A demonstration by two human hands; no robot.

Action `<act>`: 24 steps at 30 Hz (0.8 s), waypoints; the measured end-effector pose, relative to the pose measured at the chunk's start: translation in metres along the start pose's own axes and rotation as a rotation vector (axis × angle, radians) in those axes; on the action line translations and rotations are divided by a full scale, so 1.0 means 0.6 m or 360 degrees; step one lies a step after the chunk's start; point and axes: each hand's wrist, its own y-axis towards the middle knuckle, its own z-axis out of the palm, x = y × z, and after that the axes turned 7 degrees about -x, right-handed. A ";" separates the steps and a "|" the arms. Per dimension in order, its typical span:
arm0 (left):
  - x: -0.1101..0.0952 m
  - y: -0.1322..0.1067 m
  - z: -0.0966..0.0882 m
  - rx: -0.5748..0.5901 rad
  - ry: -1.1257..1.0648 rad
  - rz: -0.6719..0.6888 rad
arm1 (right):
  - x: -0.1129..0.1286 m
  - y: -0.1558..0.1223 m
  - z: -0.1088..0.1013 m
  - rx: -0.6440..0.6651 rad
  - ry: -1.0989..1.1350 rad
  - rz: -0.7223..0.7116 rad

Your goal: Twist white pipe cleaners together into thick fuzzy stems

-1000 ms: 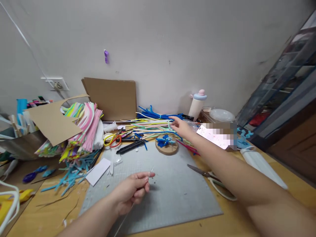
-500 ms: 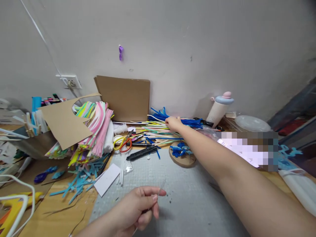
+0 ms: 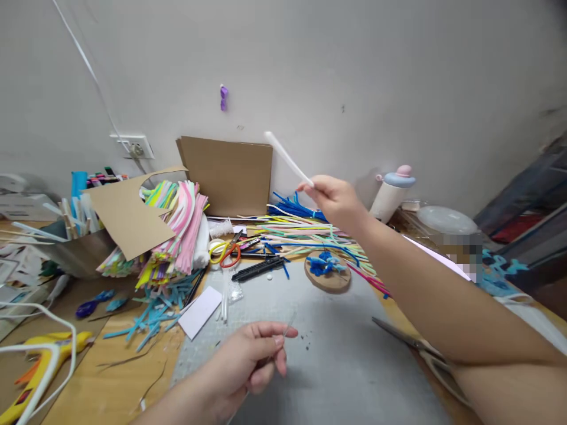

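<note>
My right hand (image 3: pixel 334 199) is raised over the back of the table, pinching the end of a white pipe cleaner (image 3: pixel 287 156) that slants up and left before the wall. Beneath that hand lies a loose spread of coloured pipe cleaners (image 3: pixel 305 230), with a blue bundle (image 3: pixel 295 205) behind. Low over the grey cutting mat (image 3: pixel 354 354), my left hand (image 3: pixel 254 357) pinches a thin clear wire or thread (image 3: pixel 290 323) between thumb and forefinger. A round wood slice (image 3: pixel 328 282) bears a blue fuzzy shape (image 3: pixel 326 264).
Red-and-yellow scissors (image 3: pixel 228 252) and a black tool (image 3: pixel 259 268) lie at the mat's back. Large scissors (image 3: pixel 411 339) rest under my right forearm. At left are a yellow glue gun (image 3: pixel 48 366), a white card (image 3: pixel 200 311) and pastel pipe cleaner bundles (image 3: pixel 175 236). A bottle (image 3: pixel 392 192) stands back right.
My right hand has lifted from the pipe cleaner pile, bringing up a white pipe cleaner. The large scissors now show more. My left hand stays nearly where it was, still pinching the clear strand.
</note>
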 end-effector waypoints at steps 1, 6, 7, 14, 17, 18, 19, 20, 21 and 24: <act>-0.003 -0.004 -0.002 -0.0020 -0.0002 0.0033 | 0.020 -0.032 -0.022 0.0142 0.0014 -0.0131; -0.017 -0.017 0.006 -0.0208 -0.0029 0.0152 | 0.060 -0.216 -0.082 0.0868 -0.0134 -0.0137; -0.017 -0.019 0.012 -0.0219 -0.0028 0.0143 | 0.060 -0.247 -0.085 0.0900 -0.0195 -0.0102; 0.024 -0.031 0.054 -0.0097 0.0101 0.0086 | 0.065 -0.340 -0.095 0.0883 -0.0326 0.0061; 0.044 -0.035 0.060 -0.0189 0.0122 0.0104 | 0.073 -0.351 -0.102 0.0906 -0.0277 0.0060; 0.048 -0.037 0.061 -0.0208 0.0137 0.0091 | 0.075 -0.354 -0.104 0.0919 -0.0266 0.0059; 0.051 -0.040 0.062 -0.0206 0.0159 0.0076 | 0.076 -0.357 -0.106 0.0930 -0.0255 0.0057; 0.054 -0.042 0.062 -0.0177 0.0182 0.0065 | 0.076 -0.360 -0.107 0.0937 -0.0247 0.0051; 0.056 -0.045 0.063 -0.0128 0.0197 0.0058 | 0.076 -0.362 -0.108 0.0941 -0.0249 0.0045; 0.059 -0.053 0.065 0.0019 0.0178 0.0040 | 0.073 -0.367 -0.108 0.0946 -0.0280 0.0020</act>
